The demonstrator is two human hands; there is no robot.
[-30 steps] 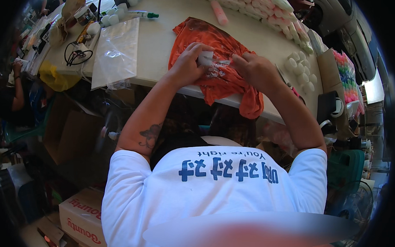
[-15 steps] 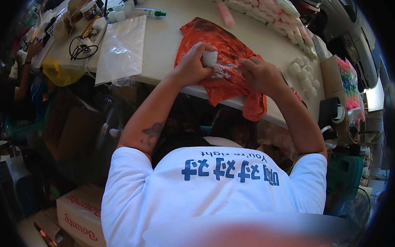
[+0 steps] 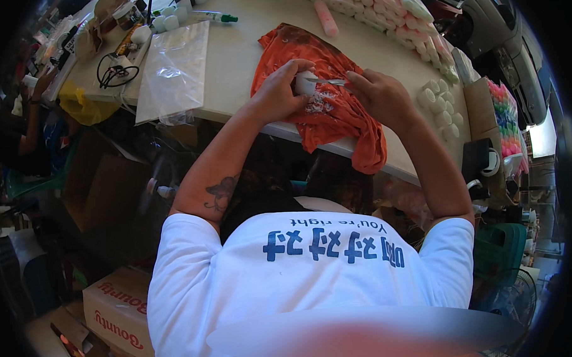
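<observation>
My left hand (image 3: 277,94) is closed around a short white cylinder (image 3: 305,84), one end of which shows past the fingers. In my right hand (image 3: 386,99) is a small knife (image 3: 330,82), its thin blade lying against the white cylinder from the right. Most of the knife's handle is hidden in my fingers. Beneath both hands an orange cloth (image 3: 287,45) spreads over the table and hangs over its near edge. White shavings (image 3: 320,104) lie scattered on the cloth, below the blade.
The pale table (image 3: 231,57) carries a clear plastic sleeve (image 3: 172,72) at left and a pink roll (image 3: 326,18) beyond the cloth. Several white cylinders (image 3: 444,113) stand at right. Pink and white packs (image 3: 381,13) line the far edge. Another person's hand (image 3: 43,83) shows far left.
The knife blade was blurred and lower over the shavings; now it rests against the white cylinder. My right hand has shifted slightly up. My left hand stays nearly in place.
</observation>
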